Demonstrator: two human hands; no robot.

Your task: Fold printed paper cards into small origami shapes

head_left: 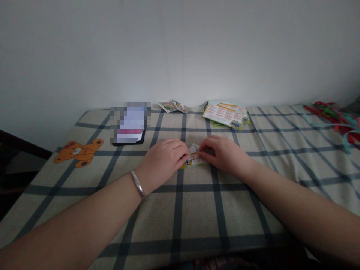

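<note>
Between my two hands, at the middle of the table, is a small piece of folded printed paper [194,160] with a white peak standing up behind its front band. My left hand [168,154] pinches its left side, thumb and fingers closed together. On the right side my right hand [218,152] grips the paper in a similar pinch. The fingers cover both ends of the paper, so only its middle shows.
A checked cloth [194,213] covers the table. Behind my hands lie a phone [132,122], a folded paper shape [173,106] and a stack of printed sheets [225,114]. A bear cutout [78,153] lies left; coloured ribbons [332,116] are heaped right. A wall stands behind.
</note>
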